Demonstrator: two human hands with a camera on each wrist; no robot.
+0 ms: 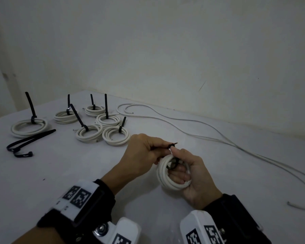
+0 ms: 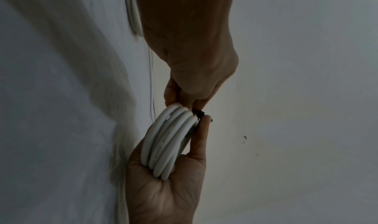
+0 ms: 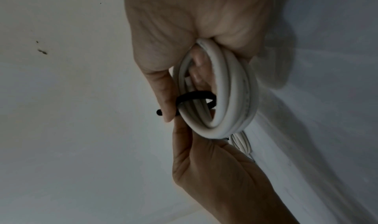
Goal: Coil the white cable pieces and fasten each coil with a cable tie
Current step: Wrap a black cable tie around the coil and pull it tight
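Note:
My right hand [image 1: 179,164] holds a white cable coil [image 1: 165,175] just above the table, fingers curled through its middle and thumb at its top. A black cable tie [image 1: 173,163] loops round the coil's strands; its tip sticks out beside the thumb. My left hand [image 1: 163,148] pinches the tie's end at the top of the coil. In the right wrist view the tie [image 3: 194,95] forms a loose band round the coil [image 3: 231,90] under the right thumb [image 3: 163,98]. In the left wrist view the coil [image 2: 169,143] lies in the right palm [image 2: 163,195].
Several tied coils [image 1: 88,134] with upright black tie tails sit at the back left of the white table [image 1: 77,182]. Loose black cable ties [image 1: 26,141] lie at the far left. A long loose white cable [image 1: 218,136] snakes along the right, near the wall.

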